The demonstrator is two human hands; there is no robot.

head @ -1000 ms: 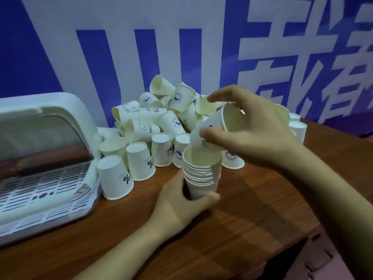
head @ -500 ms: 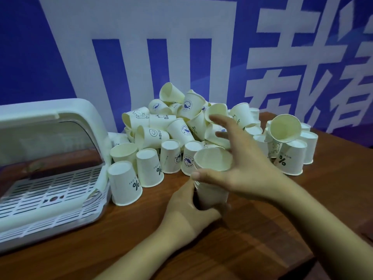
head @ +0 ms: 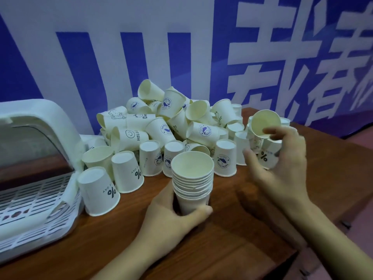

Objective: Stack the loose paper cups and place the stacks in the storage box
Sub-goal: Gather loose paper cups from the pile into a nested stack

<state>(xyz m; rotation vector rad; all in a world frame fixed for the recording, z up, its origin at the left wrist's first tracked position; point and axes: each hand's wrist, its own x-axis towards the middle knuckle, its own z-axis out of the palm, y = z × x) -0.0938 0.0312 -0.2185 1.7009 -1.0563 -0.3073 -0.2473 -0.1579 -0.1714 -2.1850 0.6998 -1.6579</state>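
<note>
Left hand: wrapped round the base of the stack, probably so the stack is kept upright on the surface while cups are added.
Right hand: spread loosely, nothing gripped; fingertips lie at the tilted cup right of the stack, and a grasp is judged imminent.
Stack: nested cream cups, rims up, about ten rims counted.
Loose pile: heaped behind the stack; many cups inverted or tipped, some printed.
Storage box: left of the stack, standing open, no cups seen inside.

Dim bluish light, soft shadows; wide-angle bowing at edges, slight motion blur
</note>
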